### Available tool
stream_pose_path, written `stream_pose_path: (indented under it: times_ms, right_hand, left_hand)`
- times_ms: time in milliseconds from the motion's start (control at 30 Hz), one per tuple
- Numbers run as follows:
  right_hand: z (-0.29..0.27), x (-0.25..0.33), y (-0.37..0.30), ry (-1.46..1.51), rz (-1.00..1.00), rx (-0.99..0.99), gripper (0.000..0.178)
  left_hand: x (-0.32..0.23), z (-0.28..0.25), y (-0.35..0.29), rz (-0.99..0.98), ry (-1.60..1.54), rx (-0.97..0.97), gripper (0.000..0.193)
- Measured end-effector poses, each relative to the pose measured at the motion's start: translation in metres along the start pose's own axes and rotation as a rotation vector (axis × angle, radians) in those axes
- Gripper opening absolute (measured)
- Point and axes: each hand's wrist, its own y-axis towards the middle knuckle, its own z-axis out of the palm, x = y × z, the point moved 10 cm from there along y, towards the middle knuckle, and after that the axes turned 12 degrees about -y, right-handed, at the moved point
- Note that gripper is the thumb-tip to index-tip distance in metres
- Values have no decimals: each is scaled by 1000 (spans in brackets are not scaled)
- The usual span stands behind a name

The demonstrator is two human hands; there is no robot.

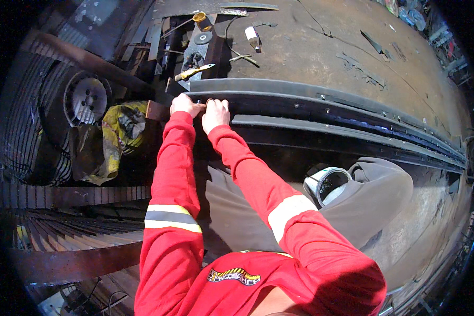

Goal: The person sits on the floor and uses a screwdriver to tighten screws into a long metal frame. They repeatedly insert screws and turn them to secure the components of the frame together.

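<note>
head view: the person's left hand and right hand rest side by side on the near end of a long dark metal rail lying across the floor. both sets of fingers curl closed against the rail's edge. a yellow-handled tool lies just beyond; a white bucket sits beside the knee.

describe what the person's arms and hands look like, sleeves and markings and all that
Both arms wear long bright red sleeves reaching to the wrists. Each sleeve carries a reflective band: the one on the left sleeve is grey edged with yellow, the one on the right sleeve looks pale and whitish. The left hand and right hand are bare, with no gloves. A yellow and black chest emblem sits on the red garment.
</note>
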Motion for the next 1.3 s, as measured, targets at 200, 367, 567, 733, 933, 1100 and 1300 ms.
stream_pose_path:
  times_ms: [200, 367, 567, 733, 933, 1100, 1300]
  right_hand:
    - [-7, 9, -2, -89, 54, 8, 15]
    - [6, 13, -4, -191, -1, -47, 17]
    - [15, 32, -15, -355, -128, -57, 27]
    - [4, 45, -18, -405, -147, -77, 32]
    - [5, 41, -13, -391, -29, 7, 38]
    - [10, 30, -6, -366, 88, 112, 46]
    - [5, 31, 1, -268, 145, 236, 45]
  left_hand:
    - [7, 1, 2, 15, -38, 1, 53]
    - [2, -4, 2, 64, -106, 49, 49]
    - [-15, -48, -10, 249, -336, -70, 43]
    - [-33, -76, -30, 369, -442, -201, 38]
    - [-26, -75, -33, 289, -477, -144, 37]
    - [-28, -80, -36, 326, -537, -159, 33]
    - [-31, -86, -38, 390, -579, -177, 33]
